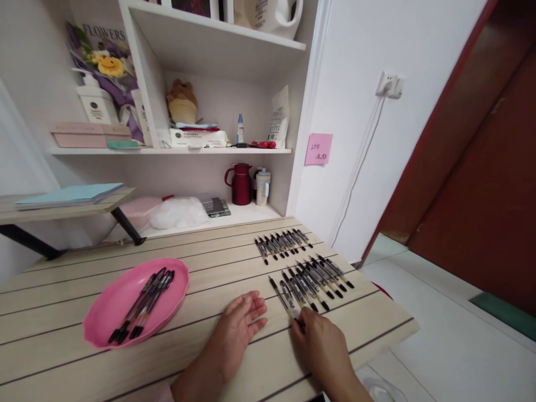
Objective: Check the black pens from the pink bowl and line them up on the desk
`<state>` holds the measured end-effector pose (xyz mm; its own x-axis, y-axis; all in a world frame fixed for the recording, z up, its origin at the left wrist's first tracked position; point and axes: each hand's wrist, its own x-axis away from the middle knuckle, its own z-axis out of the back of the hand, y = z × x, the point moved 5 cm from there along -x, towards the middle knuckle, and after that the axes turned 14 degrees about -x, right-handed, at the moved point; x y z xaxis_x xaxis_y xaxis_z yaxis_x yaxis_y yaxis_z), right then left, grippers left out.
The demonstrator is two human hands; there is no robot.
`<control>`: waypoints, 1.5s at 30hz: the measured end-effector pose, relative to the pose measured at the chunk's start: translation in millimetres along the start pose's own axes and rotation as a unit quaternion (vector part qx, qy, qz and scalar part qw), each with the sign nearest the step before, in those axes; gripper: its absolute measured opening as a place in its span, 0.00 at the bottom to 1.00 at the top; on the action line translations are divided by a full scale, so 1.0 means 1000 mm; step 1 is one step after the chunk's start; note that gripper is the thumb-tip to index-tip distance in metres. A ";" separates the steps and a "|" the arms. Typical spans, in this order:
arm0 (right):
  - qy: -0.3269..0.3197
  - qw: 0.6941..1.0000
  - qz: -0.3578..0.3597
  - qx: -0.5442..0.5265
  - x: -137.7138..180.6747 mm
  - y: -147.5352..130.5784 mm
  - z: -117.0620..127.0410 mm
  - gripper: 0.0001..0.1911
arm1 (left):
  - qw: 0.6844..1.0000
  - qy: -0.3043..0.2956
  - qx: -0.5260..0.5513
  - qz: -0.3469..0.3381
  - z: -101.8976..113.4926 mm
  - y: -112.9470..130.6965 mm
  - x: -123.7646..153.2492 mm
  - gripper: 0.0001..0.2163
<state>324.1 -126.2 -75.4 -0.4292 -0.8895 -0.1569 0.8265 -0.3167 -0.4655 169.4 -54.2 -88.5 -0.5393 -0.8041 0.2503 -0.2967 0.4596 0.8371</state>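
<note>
Pinching the near end of a clear-barrelled pen (282,297) with the right hand (322,343), apparently between thumb and curled forefinger; exact contact half hidden by the knuckles, so cannot tell how firm. Pointing away toward eleven o'clock, at the left end of the near row of pens (310,279). Over with the left hand (235,335), at nine o'clock from the right: empty, palm turned to three o'clock, fingers loosely bent and slightly spread.

Tight spot, this! Could easily clip the neighbouring pen just beside, given such close spacing, and knock the slanted line askew. Might roll, too, on round barrels: one stray knuckle toward two o'clock, then a slide to the right edge of the plank-patterned table (385,312) and a drop to the floor. Safer for the far row (285,244), up at eleven o'clock, well apart from the fingers.

Now to the containers. Out at nine o'clock from the left hand, a pink scalloped tray (104,304), holding a small bundle of dark-capped pens (142,303), laid slantwise from one o'clock to seven. Up near twelve, on the shelf, a maroon thermos jug (242,187) beside a pale tumbler (262,188); contents impossible to see.
</note>
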 end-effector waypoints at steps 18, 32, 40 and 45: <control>0.007 1.000 -0.015 -0.019 0.001 0.004 0.000 0.08 | 1.000 0.002 -0.017 0.002 -0.003 0.002 0.000 0.11; 0.064 0.990 0.112 -0.054 0.019 -0.018 -0.002 0.11 | 0.928 0.051 -0.342 -0.137 -0.003 0.027 0.002 0.11; 0.043 0.977 0.195 -0.069 0.033 -0.037 -0.017 0.12 | 0.690 0.290 -0.646 -0.149 0.082 0.151 0.046 0.06; 0.044 0.975 0.205 -0.068 0.032 -0.037 -0.018 0.11 | 0.594 0.341 -0.728 0.007 0.145 0.172 0.057 0.08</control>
<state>273.5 -136.9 -78.6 -0.1070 -0.8989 -0.4249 0.8814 0.1121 -0.4589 -26.4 33.1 -0.6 0.0589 -0.9982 -0.0149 0.9690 0.0536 0.2414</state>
